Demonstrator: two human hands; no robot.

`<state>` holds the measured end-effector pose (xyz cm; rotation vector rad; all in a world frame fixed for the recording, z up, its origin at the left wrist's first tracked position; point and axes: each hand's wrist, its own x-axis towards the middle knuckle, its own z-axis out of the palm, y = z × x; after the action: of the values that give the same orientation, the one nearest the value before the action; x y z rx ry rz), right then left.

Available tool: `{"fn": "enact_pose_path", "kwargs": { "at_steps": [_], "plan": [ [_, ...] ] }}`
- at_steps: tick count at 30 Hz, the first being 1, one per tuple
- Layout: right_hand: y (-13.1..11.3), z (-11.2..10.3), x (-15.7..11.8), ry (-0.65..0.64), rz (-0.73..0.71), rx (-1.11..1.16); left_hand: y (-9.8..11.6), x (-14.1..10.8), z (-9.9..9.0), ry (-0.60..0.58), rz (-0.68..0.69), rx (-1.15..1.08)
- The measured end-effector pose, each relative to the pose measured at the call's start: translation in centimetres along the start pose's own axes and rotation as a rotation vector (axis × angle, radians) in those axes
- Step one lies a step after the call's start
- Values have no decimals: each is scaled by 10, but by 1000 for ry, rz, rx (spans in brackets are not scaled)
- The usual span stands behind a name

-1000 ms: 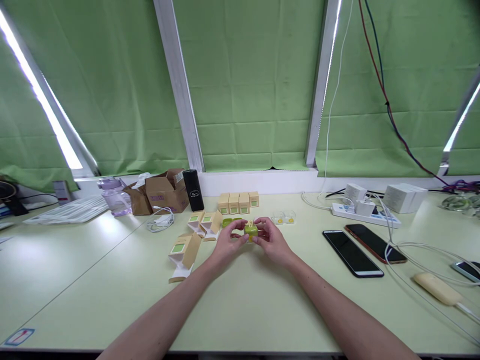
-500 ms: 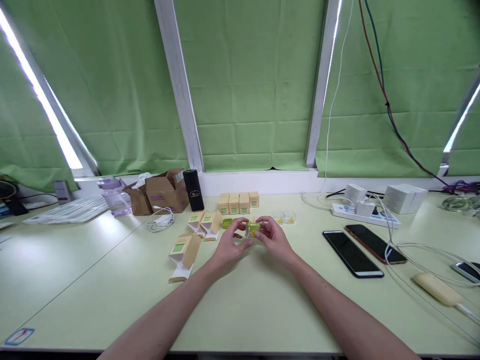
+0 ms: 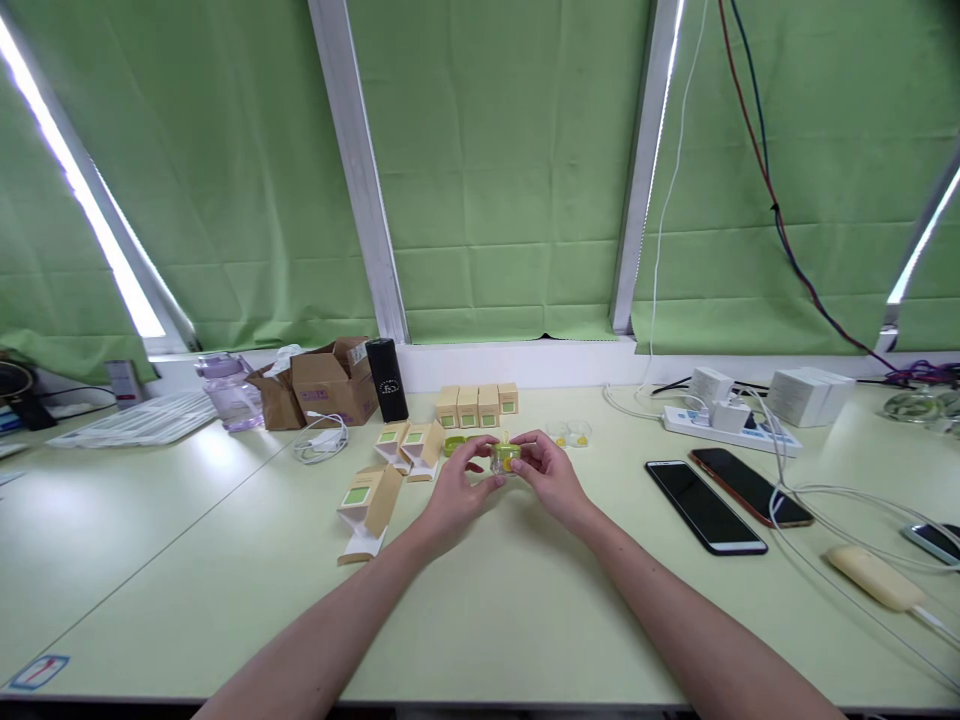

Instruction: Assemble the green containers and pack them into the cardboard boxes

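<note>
My left hand (image 3: pixel 460 492) and my right hand (image 3: pixel 553 480) hold a small clear case with a green lid (image 3: pixel 505 457) between their fingertips, one from each side. A yellow spot shows on or in its clear lower part, and a thin loop stands up from the lid. Just behind my left fingers lies a green lid (image 3: pixel 454 445), partly hidden. Two clear cups with yellow spots (image 3: pixel 568 435) stand beyond my right hand. Left of my left hand are opened cardboard boxes with green labels (image 3: pixel 371 503), their white flaps folded out.
Several closed small boxes (image 3: pixel 478 406) stand in a row at the back. A brown carton (image 3: pixel 334 383), a black cylinder (image 3: pixel 387 380) and a purple bottle (image 3: pixel 229 392) are at the back left. Two phones (image 3: pixel 705 507), a power strip (image 3: pixel 731 430) and white cables lie to the right.
My hands and the small case stay in almost the same spot. The case has turned or tilted slightly between my fingers.
</note>
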<state>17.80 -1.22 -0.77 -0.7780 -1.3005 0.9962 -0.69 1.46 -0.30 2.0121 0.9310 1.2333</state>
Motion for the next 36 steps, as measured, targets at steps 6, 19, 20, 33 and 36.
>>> {"fn": "enact_pose_path", "kwargs": {
  "at_steps": [6, 19, 20, 33, 36],
  "plan": [
    [1, 0, 0, -27, 35, 146, 0, 0, 2, 31, -5, 9],
    [11, -7, 1, 8, 240, 653, 1, -1, 4, -9, 109, -108],
    [12, -7, 1, 9, 240, 658, 1, -1, 4, -10, 110, -113],
    [6, -3, -1, 109, 166, 437, 1, -1, 5, -39, -92, -210],
    [7, -2, -1, 108, 140, 357, -2, -1, 6, -51, -141, -245]
  ]
}}
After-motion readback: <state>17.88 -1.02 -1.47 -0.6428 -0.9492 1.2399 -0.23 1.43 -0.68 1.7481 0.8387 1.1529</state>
